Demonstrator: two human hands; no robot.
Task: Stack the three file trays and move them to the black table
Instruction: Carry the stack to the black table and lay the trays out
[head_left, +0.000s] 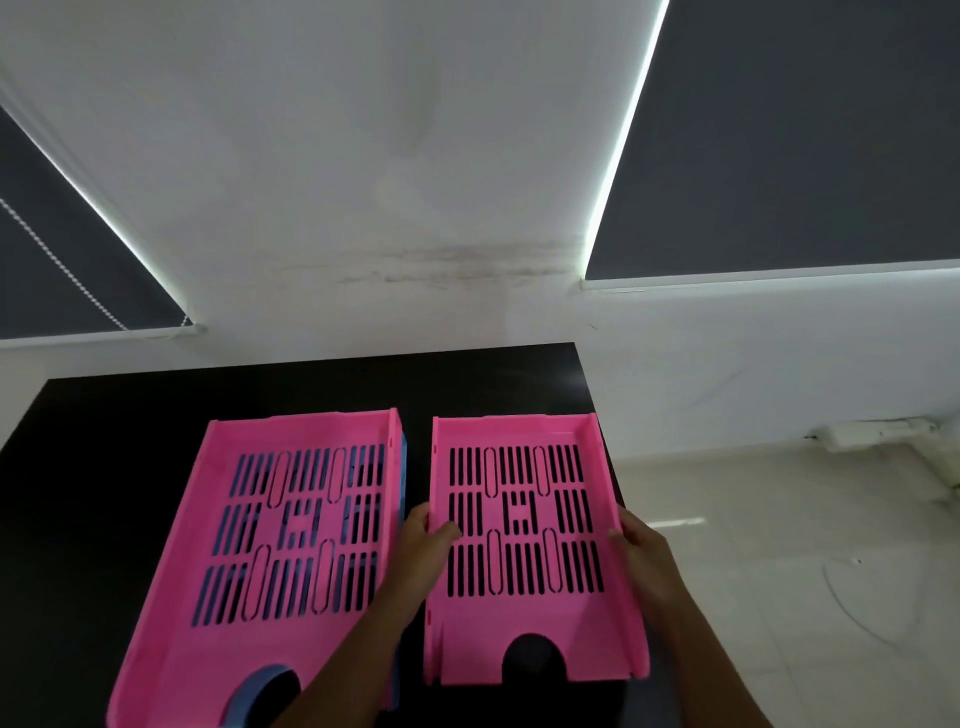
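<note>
Two pink slotted file trays lie side by side on the black table (104, 467). The left pink tray (208, 649) sits on top of a blue tray (402, 467), whose blue shows through the slots, along the right side and at the front notch. The right pink tray (519, 431) lies alone near the table's right edge. My left hand (423, 545) grips its left wall, thumb inside. My right hand (641, 551) holds its right wall.
The table's right edge runs just past the right tray, with pale tiled floor (779, 519) beyond. A white wall (363, 182) with dark roller blinds (805, 130) stands behind the table. A white power strip (878, 431) lies at the wall's foot.
</note>
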